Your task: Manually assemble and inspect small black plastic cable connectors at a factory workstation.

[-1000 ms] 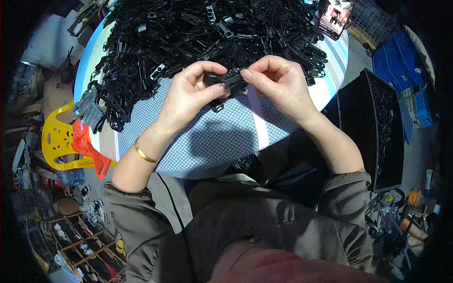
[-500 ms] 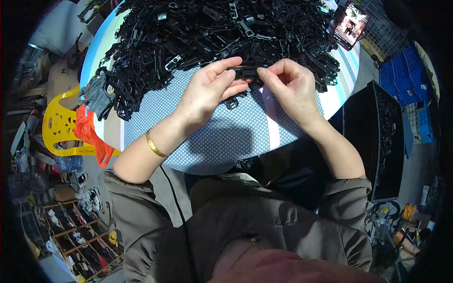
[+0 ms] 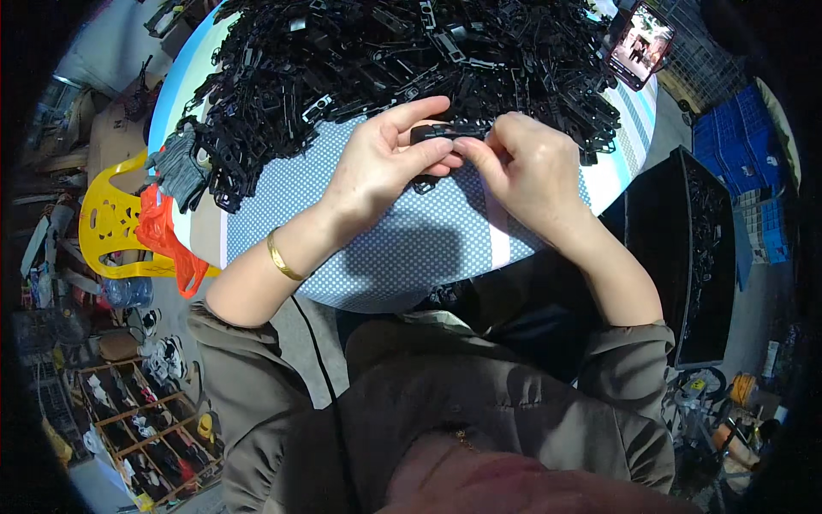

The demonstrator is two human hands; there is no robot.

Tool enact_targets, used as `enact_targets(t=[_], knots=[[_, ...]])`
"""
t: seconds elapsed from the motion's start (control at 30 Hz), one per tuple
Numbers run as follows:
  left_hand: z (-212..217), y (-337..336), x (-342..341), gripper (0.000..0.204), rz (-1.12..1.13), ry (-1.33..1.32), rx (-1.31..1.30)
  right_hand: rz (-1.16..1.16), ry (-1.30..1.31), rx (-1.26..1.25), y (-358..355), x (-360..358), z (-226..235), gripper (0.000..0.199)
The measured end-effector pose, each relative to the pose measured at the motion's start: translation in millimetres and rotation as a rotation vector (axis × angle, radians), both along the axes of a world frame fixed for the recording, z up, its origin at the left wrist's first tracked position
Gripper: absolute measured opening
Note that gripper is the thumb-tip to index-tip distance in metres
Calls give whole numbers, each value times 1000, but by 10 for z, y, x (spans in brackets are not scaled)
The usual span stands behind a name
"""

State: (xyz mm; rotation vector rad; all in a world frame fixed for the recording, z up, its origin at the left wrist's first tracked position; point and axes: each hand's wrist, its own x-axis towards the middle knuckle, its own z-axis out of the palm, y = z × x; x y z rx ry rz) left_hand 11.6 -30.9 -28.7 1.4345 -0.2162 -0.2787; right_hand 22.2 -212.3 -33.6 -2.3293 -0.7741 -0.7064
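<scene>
Fingers (image 3: 431, 153) of the left hand (image 3: 375, 164) and right hand (image 3: 542, 167) pinch one black piece (image 3: 435, 132) over the counter (image 3: 291, 184). I see a big black pile (image 3: 385, 68) at the person's twelve o'clock, a phone (image 3: 640, 44) at two.

Lighting: strong, from above; table (image 3: 274, 193) bright, near white at its right edge; surroundings dim. Shadow: one dark, soft-edged patch on the table, below left hand (image 3: 372, 163) and right hand (image 3: 535, 163). Glare: white glints across black parts (image 3: 368, 64); phone (image 3: 642, 44) screen glowing, partly washed out. Distortion: fisheye bowing, black corners. Sharpness: hands fairly crisp; outer clutter (image 3: 64, 283) soft, murky.
</scene>
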Motion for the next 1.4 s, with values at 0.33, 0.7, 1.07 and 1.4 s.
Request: enact_targets(t=[0.33, 0.7, 1.07, 1.4], knots=[[61, 10, -24, 37, -328, 68, 24, 69, 451, 364, -274, 504, 108, 20], [-61, -24, 44, 27, -451, 16, 245, 0, -282, -78, 152, 931, 229, 20], [-134, -33, 50, 27, -441, -28, 382, 233, -296, -284, 704, 807, 271, 18], [-70, -42, 49, 34, -438, 75, 163, 82, -226, -305, 880, 774, 206, 15]])
